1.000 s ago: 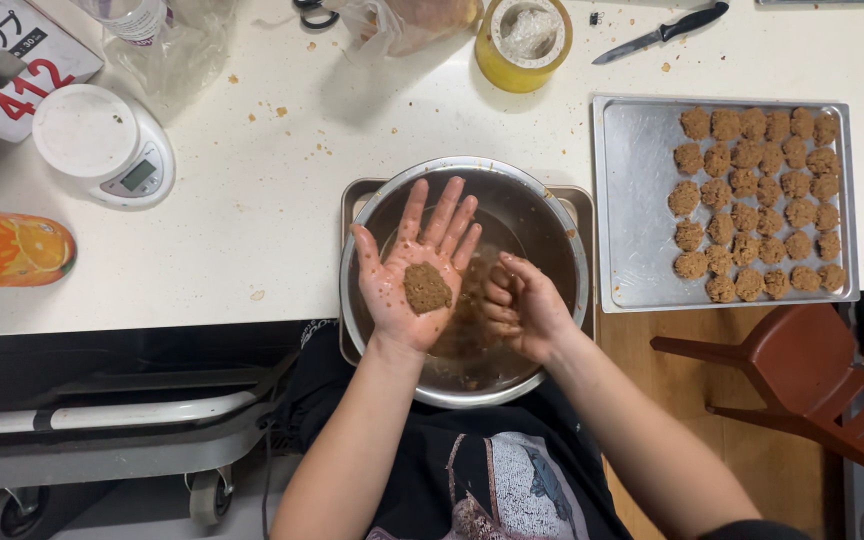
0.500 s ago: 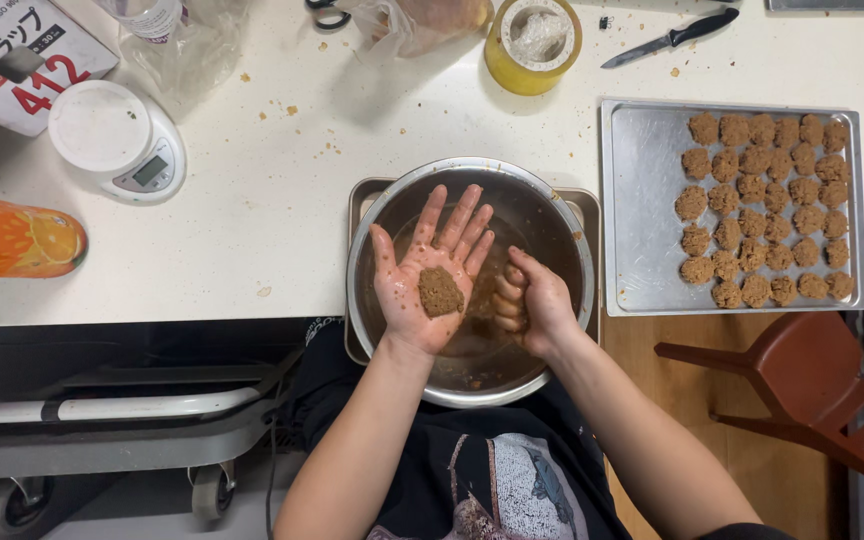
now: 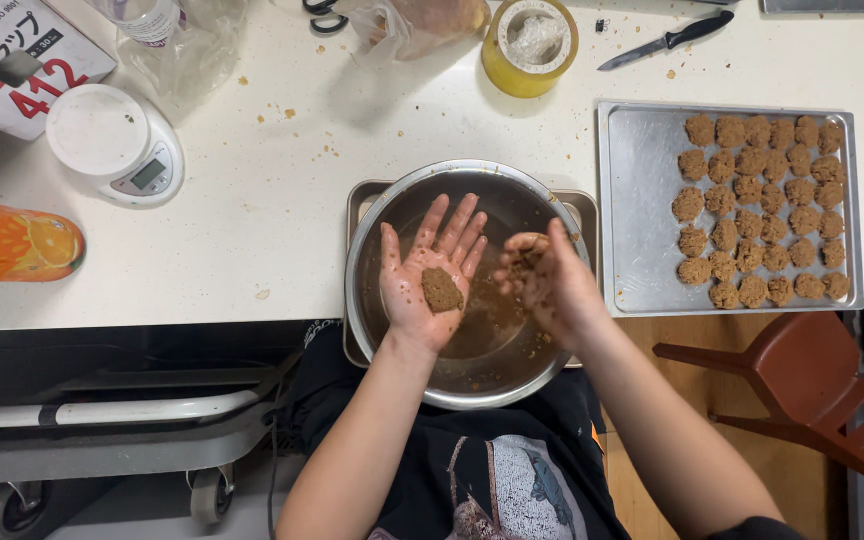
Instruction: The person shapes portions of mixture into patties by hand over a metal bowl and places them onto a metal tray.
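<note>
My left hand point(image 3: 430, 270) is held flat, palm up and fingers spread, above a large metal mixing bowl point(image 3: 380, 222). A small flattened lump of brown dough point(image 3: 441, 290) rests on that palm. My right hand point(image 3: 542, 282) hovers just to the right over the bowl, fingers curled around a clump of the same brown dough point(image 3: 524, 250). Both hands are smeared with crumbs. To the right lies a metal baking tray point(image 3: 642, 200) with several rows of shaped brown dough pieces point(image 3: 762, 210).
The bowl sits on a small tray at the white counter's front edge. On the counter are a white kitchen scale point(image 3: 117, 145), an orange drink carton point(image 3: 12, 240), a yellow tape roll point(image 3: 530, 45), a black-handled knife point(image 3: 667, 40), a plastic bag and scissors. A brown chair point(image 3: 802, 390) stands lower right.
My right hand has risen out of the bowl with a clump of dough and come up level with the left palm. The left hand stays flat with its lump.
</note>
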